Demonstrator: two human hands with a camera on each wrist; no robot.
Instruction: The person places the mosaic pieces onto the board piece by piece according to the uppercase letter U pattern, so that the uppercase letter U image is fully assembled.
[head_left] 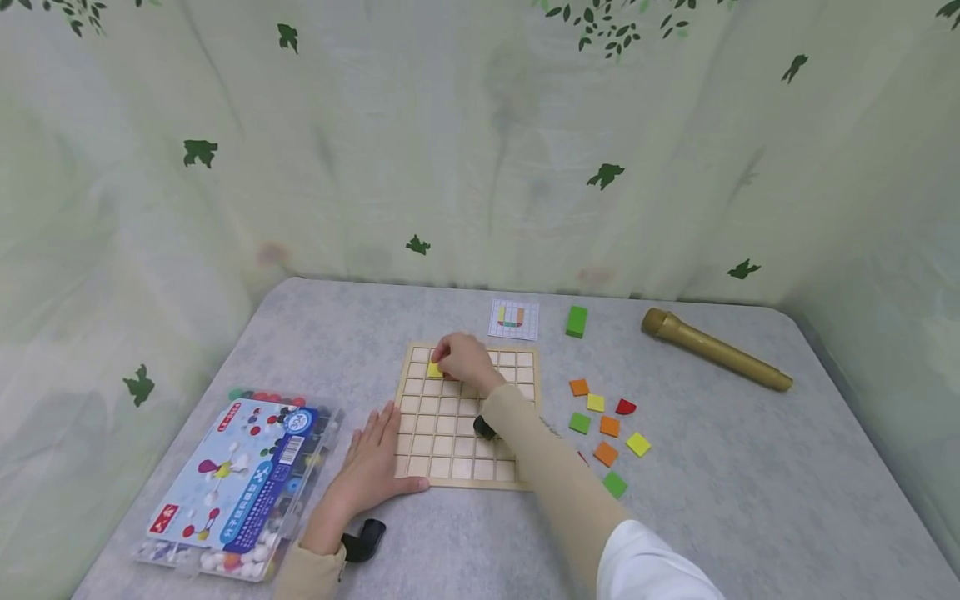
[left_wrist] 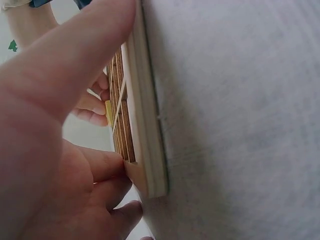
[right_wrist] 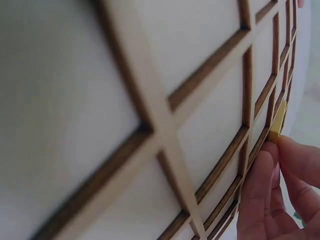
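Note:
A wooden grid board lies flat at the middle of the table. Near its far left corner, my right hand pinches a yellow square tile between thumb and fingers. In the right wrist view the same yellow tile stands tilted at the grid strips, under the fingertips. My left hand rests against the board's near left corner, fingers straight along the left side and thumb at the front edge. The left wrist view shows those fingers touching the wooden frame.
Right of the board lie loose orange, yellow, green and red pieces. Behind are a pattern card and a green block. A gold microphone-shaped tube lies far right; a molecule-kit box sits left.

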